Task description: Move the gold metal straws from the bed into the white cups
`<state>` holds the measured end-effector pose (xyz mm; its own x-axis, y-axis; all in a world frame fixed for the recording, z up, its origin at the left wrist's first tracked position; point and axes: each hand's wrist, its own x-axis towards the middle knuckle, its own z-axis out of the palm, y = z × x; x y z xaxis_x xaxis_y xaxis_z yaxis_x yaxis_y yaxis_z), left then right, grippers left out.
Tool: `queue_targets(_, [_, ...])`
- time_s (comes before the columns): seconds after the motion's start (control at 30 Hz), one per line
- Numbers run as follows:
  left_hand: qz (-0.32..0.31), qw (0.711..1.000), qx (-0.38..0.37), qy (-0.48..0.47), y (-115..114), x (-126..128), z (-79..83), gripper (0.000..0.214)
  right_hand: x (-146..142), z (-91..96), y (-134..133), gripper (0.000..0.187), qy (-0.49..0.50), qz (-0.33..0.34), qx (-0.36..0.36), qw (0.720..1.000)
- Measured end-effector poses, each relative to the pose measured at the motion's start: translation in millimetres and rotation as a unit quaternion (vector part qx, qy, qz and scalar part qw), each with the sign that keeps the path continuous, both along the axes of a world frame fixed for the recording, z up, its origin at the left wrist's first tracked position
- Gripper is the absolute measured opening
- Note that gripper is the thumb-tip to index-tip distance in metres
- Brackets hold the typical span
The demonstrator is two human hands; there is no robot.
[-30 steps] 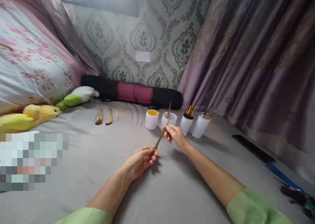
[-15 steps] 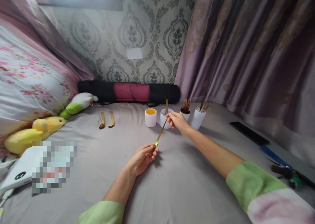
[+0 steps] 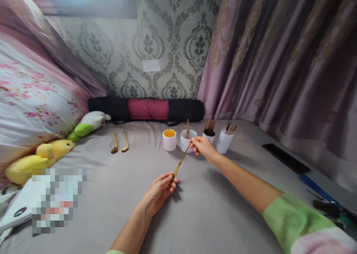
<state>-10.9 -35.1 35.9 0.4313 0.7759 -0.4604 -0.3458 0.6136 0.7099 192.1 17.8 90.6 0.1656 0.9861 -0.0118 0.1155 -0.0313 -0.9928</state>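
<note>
A thin, shiny gold-coloured strip (image 3: 180, 165) slants between my hands; its exact kind is unclear. My left hand (image 3: 161, 189) pinches its lower end, low over the grey sheet. At the upper end, the fingertips of my right hand (image 3: 203, 147) are closed on it, just in front of a white cup (image 3: 184, 144). Two slender gold-brown prongs (image 3: 187, 128) stand up from that cup. To its left is a white cup with an orange-yellow inside (image 3: 169, 142). Behind my right hand, another white cup (image 3: 209, 134) holds several brown sticks (image 3: 210, 125).
A tilted white container (image 3: 224, 141) with sticks stands at the right. Bent gold pieces (image 3: 114, 144) lie on the grey sheet (image 3: 106, 194) at left. Plush toys (image 3: 55, 150) and a white device (image 3: 19, 202) line the left side; a black phone (image 3: 286, 158) lies right.
The whole view has shifted slightly, so the cups and hands sit lower. Both hands keep their hold on the gold strip with little other movement.
</note>
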Motion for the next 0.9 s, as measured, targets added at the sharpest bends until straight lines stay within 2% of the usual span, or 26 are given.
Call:
queue_targets(0.2, [0.028, 0.998, -0.063, -0.009, -2.9, 12.9, 5.6, 0.014, 12.6, 5.2, 0.0, 0.020, 0.003, 0.006, -0.004, 1.000])
queue_targets(0.33, [0.062, 0.988, -0.129, -0.054, -1.5, 23.7, 5.8, 0.010, 27.4, 21.2, 4.6, 0.021, -0.018, -0.012, 0.020, 1.000])
queue_targets(0.47, [0.064, 0.976, -0.171, -0.114, 1.7, 30.5, 6.5, 0.009, 45.9, 41.3, 12.1, 0.019, -0.019, -0.043, 0.051, 0.998])
queue_targets(0.7, [0.062, 0.969, -0.166, -0.173, 3.9, 25.5, -8.0, 0.010, 66.8, 73.0, 23.8, 0.019, -0.053, -0.115, 0.074, 0.989])
queue_targets(0.9, [0.043, 0.966, -0.147, -0.210, 4.3, 18.2, -16.1, 0.012, 74.0, 92.9, 42.2, 0.022, -0.138, -0.166, 0.108, 0.971])
